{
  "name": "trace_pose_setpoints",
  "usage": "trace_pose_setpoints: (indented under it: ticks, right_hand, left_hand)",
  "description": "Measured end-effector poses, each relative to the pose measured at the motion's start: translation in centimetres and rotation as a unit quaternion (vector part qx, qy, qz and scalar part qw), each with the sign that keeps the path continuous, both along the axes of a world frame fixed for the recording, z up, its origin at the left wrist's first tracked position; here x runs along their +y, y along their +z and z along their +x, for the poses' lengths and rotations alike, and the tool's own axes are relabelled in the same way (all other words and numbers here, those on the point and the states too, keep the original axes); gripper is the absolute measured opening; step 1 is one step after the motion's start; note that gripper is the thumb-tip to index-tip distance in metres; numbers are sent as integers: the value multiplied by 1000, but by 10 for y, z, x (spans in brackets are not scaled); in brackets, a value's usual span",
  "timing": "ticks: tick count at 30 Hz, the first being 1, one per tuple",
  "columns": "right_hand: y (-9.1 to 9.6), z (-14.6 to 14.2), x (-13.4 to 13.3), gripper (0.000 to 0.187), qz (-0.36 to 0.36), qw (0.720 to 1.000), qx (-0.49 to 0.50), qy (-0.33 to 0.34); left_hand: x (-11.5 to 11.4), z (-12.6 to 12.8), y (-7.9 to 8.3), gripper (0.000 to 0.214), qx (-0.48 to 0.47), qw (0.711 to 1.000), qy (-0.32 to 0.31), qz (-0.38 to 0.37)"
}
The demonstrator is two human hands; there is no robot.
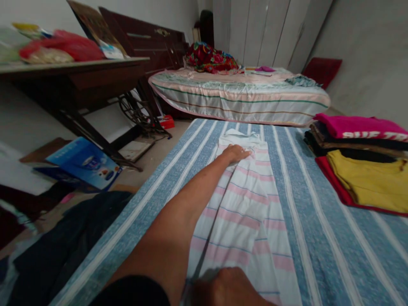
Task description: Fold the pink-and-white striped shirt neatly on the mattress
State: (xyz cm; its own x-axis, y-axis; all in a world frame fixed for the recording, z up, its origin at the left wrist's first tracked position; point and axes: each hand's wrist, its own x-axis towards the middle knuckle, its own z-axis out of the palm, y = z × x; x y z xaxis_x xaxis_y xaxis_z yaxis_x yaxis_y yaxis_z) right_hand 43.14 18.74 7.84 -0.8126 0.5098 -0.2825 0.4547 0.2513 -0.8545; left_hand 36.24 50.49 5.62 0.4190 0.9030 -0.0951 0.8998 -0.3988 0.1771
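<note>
A white shirt (239, 216) with pink bands and thin blue lines lies lengthwise on the bed, folded into a long narrow strip, its collar at the far end. My left hand (235, 153) rests on it just below the collar, palm down, thumb stretched out to the right. A dark gap runs along the cloth beside my left forearm. Close to me, at the bottom edge, my right hand (231, 288) is closed and slightly blurred over the near part of the shirt. Its fingertips are hidden, and the shirt's near end runs out of view.
Folded clothes stand on the right: a yellow garment (369, 178) in front, a magenta one (360, 126) on a stack behind. A sewing-machine table (105, 63) and a blue box (84, 163) are at left. A second bed (242, 95) stands beyond the blue striped sheet (306, 204).
</note>
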Motion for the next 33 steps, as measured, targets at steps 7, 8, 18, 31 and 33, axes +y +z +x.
trace_pose_setpoints:
  ticks: [7, 8, 18, 31, 33]
  right_hand:
    - [19, 6, 8, 29, -26, 999, 23, 34]
    - [23, 13, 13, 29, -32, 999, 35, 15]
    - [15, 85, 129, 30, 303, 867, -205, -339]
    - [3, 85, 203, 34, 257, 824, -348, -366]
    - [1, 84, 202, 32, 260, 827, -339, -366]
  left_hand:
    - [-3, 6, -7, 53, -3, 999, 32, 9]
    - [-5, 6, -8, 53, -4, 999, 30, 11]
    - [-18, 12, -10, 45, -16, 997, 54, 50]
    - [-14, -7, -1, 36, -46, 995, 48, 70]
    - [-11, -7, 1, 34, -58, 994, 74, 61]
